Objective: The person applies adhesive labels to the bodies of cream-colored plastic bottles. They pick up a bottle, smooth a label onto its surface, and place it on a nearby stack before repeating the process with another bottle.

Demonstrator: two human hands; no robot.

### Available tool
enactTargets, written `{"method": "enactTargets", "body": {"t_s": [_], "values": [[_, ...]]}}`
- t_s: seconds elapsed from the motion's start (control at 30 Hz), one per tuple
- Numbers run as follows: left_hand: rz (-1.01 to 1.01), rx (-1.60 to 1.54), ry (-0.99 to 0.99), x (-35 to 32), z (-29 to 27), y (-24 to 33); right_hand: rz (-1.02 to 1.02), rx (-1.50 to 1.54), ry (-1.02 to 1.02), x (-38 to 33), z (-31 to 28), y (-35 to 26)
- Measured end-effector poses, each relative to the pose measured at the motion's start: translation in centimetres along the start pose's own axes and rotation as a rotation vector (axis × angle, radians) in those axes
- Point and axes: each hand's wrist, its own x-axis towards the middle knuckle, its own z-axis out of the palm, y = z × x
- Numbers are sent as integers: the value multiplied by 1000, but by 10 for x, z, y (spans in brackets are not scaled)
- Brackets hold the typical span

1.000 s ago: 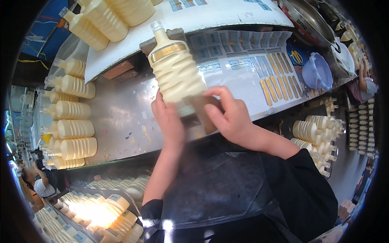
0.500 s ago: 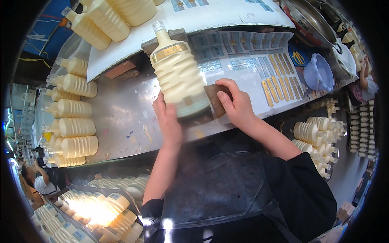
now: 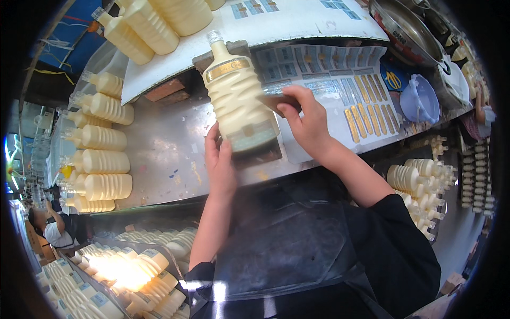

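Note:
A cream bottle (image 3: 239,109) with rippled sides and a clear neck lies in front of me, neck pointing away, its upper end by a dark block (image 3: 241,49). Across its shoulder runs a gold label (image 3: 227,69); a see-through label (image 3: 249,135) shows near its base. My left hand (image 3: 219,164) grips the bottle's lower left side, fingers partly hidden beneath it. Between the thumb and fingers of my right hand (image 3: 309,121) is a thin brown flat piece (image 3: 275,102), its edge at the bottle's right side. Whether that edge presses on the bottle I cannot tell.
Gold label strips (image 3: 366,109) and bluish labels lie on a sheet at the right, near a lilac bucket (image 3: 419,100). Cream bottles (image 3: 107,161) line the metal table's left end. More stand on the white raised board (image 3: 297,24) and crowd both sides below.
My right hand has lifted the brown piece from beside the bottle's base up toward its middle, tilting it edge-on. My left hand keeps its grip on the bottle.

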Motion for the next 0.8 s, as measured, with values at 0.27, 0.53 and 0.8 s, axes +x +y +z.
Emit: {"method": "enactTargets", "body": {"t_s": [0.27,0.53,0.8], "values": [[316,628,33,1,-9,-4,-400,-35,-141,-29,-19,-38],[642,834,144,2,13,16,-503,-92,-241,-8,-23,-63],[698,893,184,3,22,15,-521,-224,-298,11,-29,-82]]}}
